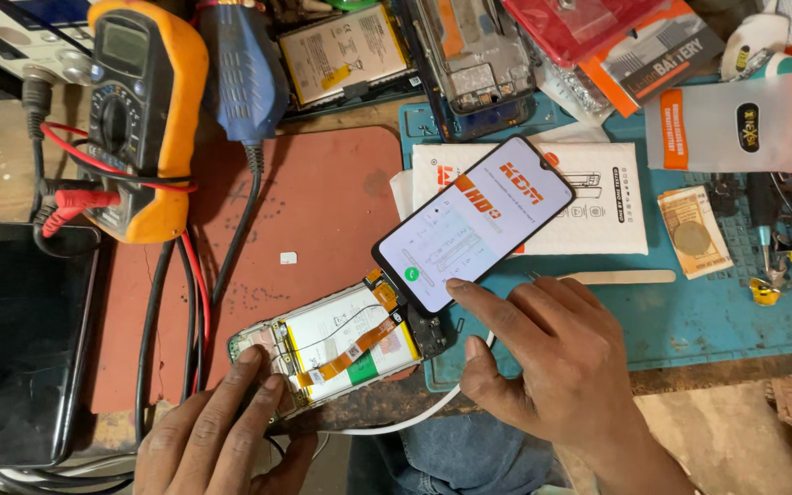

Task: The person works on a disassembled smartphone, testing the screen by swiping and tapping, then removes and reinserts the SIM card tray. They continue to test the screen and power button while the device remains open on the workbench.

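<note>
The right hand (566, 353), fingers loose, presses a fingertip on the lit phone screen (474, 220) lying across the blue mat (689, 321). The left hand (217, 435), open, steadies the opened phone body (336, 348), battery inside, on the table (717, 431).

The left hand (222, 431) is pressing its fingertips on the near end of the opened phone body (336, 353), which is lying on the red mat (323, 211) with its battery and orange flex cable exposed. The right hand (561, 357) is touching its index finger to the lit detached display (474, 220), which is resting tilted, joined to the phone body. An orange multimeter (144, 115) is lying at the mat's far left corner, beside a dark phone (20, 344).
</note>
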The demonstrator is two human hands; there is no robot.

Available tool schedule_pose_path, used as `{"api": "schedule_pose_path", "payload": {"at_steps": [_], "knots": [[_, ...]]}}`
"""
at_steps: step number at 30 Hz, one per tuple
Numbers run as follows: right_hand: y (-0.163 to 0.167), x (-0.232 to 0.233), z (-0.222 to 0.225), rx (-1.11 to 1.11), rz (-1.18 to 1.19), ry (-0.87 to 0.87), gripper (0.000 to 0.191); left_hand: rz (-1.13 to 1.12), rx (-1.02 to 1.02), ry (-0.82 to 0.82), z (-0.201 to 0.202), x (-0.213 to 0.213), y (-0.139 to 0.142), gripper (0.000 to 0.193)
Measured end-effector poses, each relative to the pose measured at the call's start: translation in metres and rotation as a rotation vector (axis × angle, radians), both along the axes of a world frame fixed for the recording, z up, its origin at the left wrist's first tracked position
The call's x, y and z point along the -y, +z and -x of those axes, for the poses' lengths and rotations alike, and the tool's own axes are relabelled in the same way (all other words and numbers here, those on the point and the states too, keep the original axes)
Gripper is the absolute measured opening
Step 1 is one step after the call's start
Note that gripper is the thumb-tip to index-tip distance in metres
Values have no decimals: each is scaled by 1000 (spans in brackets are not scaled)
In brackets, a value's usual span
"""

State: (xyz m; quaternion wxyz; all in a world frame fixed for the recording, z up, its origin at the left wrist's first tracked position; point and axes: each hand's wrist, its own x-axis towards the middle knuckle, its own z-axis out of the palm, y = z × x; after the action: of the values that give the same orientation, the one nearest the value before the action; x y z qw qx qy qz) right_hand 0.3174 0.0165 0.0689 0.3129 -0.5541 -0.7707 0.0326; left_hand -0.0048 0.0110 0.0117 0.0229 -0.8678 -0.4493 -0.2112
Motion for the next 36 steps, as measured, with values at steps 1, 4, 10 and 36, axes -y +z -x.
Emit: {"api": "schedule_pose_path", "payload": {"at_steps": [1, 4, 10, 36], "knots": [[0, 1, 0, -1, 11, -8, 44, 6, -25, -7, 2, 0, 0, 54], [-1, 0, 1, -5, 24, -21, 45, -9, -19, -2, 2, -1, -5, 54], [0, -1, 0, -15, 22, -6, 43, -14, -42, 1, 4, 1, -6, 54], [-1, 3, -11, -203, -6, -153, 36, -6, 69, 123, -15, 5, 7, 57]]}}
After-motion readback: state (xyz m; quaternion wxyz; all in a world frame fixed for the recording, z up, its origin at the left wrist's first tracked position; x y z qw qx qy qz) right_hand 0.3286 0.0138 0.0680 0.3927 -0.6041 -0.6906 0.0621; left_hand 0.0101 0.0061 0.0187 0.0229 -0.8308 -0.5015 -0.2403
